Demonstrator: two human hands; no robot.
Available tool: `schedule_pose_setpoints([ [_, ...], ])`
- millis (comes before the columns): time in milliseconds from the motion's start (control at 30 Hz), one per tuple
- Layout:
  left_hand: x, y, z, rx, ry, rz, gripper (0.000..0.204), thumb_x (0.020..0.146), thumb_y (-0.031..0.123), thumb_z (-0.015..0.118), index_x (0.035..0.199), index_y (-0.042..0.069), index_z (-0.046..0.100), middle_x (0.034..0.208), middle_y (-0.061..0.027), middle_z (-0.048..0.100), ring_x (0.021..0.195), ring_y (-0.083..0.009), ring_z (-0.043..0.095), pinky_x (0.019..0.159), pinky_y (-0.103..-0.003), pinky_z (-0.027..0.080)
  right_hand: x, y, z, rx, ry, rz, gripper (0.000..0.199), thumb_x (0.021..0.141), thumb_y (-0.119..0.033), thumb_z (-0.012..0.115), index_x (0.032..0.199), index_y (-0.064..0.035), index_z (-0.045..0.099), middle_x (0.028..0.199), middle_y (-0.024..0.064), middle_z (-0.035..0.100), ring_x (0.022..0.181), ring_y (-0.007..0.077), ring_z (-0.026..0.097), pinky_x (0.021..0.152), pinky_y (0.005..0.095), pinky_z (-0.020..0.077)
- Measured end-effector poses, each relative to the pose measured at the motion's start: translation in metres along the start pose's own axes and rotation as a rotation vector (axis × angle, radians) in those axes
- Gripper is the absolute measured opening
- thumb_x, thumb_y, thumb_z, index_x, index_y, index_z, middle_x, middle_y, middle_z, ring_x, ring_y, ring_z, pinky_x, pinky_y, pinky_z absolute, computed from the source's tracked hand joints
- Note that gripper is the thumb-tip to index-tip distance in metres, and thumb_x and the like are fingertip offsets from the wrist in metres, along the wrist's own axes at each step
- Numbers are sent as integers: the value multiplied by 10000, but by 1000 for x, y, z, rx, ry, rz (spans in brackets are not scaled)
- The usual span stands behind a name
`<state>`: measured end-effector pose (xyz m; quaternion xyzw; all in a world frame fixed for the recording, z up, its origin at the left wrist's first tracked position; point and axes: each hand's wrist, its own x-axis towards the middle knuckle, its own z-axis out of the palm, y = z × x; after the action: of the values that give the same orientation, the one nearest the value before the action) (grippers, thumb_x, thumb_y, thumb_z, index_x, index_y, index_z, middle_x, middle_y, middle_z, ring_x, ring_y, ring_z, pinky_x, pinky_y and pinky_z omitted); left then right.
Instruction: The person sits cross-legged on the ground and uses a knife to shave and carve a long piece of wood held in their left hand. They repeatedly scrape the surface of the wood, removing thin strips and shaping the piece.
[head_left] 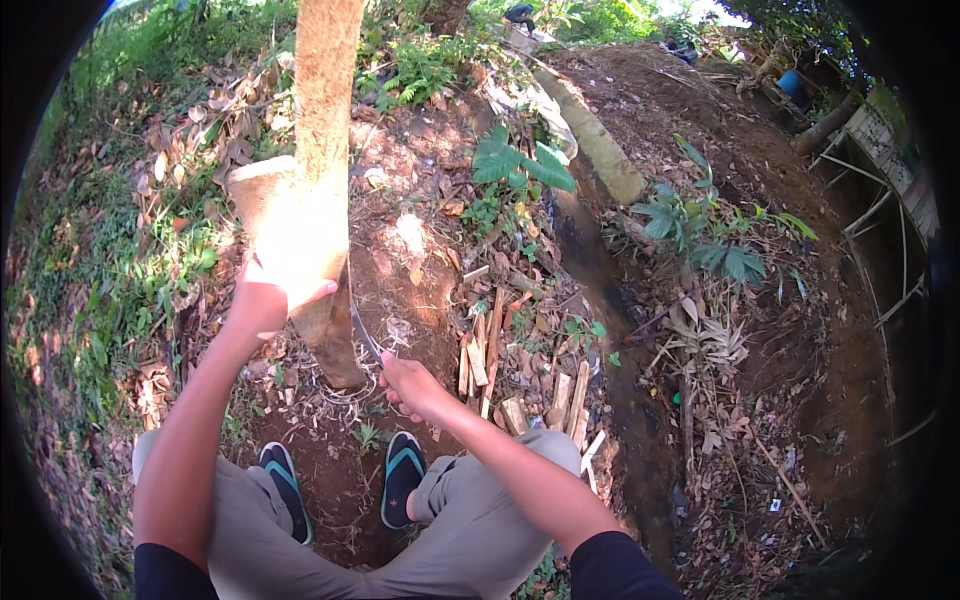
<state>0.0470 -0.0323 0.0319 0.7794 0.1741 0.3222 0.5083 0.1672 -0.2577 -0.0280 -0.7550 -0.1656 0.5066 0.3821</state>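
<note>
A thick, pale brown wooden post [325,80] rises in front of me, its lower part washed out by sunlight. Against its left side is a shorter flat-topped piece of wood [264,185]; glare hides whether the two are joined. My left hand [262,298] grips this wood low down, thumb across the front, other fingers mostly hidden. On the right, my right hand [408,386] is closed round a knife [364,332], its handle hidden in the fist. The narrow, slightly curved blade points up along the wood's right edge. Below, a darker wooden stump [335,355] meets the ground among pale shavings [345,396].
Split wood sticks [480,350] lie right of my knee, with more pieces [568,395] nearer. A narrow ditch [620,340] runs beyond them, beside a mossy log [595,135]. Leafy plants [520,165] grow ahead. My sandalled feet [400,480] rest on bare soil.
</note>
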Motion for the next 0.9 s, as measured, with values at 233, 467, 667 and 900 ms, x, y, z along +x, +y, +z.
schedule_pose_setpoints([
  [233,0,-6,-36,7,-60,-279,465,737,233,786,1082,-32,621,931,-81,692,824,-148,651,743,-303,531,7,-9,27,-278,243,-244,541,1022,-436,352,780,-2,565,596,97,510,575,218,539,596,375,422],
  [467,-5,-14,-20,40,110,-142,252,857,214,677,971,-11,676,956,-45,685,903,-119,634,839,-276,491,13,-25,40,-260,270,-327,506,1039,-357,318,809,30,550,669,201,559,658,337,567,677,444,436],
  [667,-7,-53,-35,229,80,-61,248,886,213,626,924,-25,680,907,-27,656,847,-99,587,790,-259,461,29,-15,40,-312,265,-277,527,1039,-352,314,785,38,561,690,243,572,710,406,591,704,461,443],
  [900,-5,-67,-54,201,106,-163,254,897,211,604,931,-30,677,880,-18,630,820,-95,549,761,-256,437,28,-22,50,-428,338,-359,505,1049,-330,303,872,60,570,809,317,603,851,508,582,773,536,435],
])
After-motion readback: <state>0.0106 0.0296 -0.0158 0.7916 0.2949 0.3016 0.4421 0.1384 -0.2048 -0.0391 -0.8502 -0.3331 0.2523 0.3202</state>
